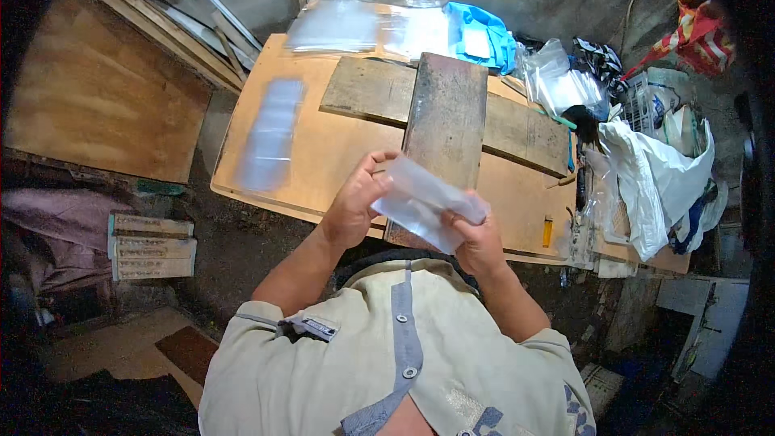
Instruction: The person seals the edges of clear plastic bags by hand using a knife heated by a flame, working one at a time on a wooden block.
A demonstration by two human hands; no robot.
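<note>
A translucent plastic sheet or bag point(424, 200), possibly several layers, is held up between my two hands over the near end of a dark wooden plank point(448, 115). My left hand point(358, 197) grips its left end with thumb and fingers. On the opposite side, my right hand point(478, 233) pinches the lower right end with the thumb on top. The dark plank lies across a lighter wooden board point(527, 130), whose two ends show on either side. To the left, a blurred stack of clear plastic pieces point(270, 133) rests on the table.
Clear plastic sheets point(333, 27) and a blue plastic bag point(481, 36) lie along the back of the wooden table point(345, 151). A yellow lighter point(547, 232) is near the front right. White sacking point(654, 175) crowds the right end. Wooden strips point(175, 30) lean at the left.
</note>
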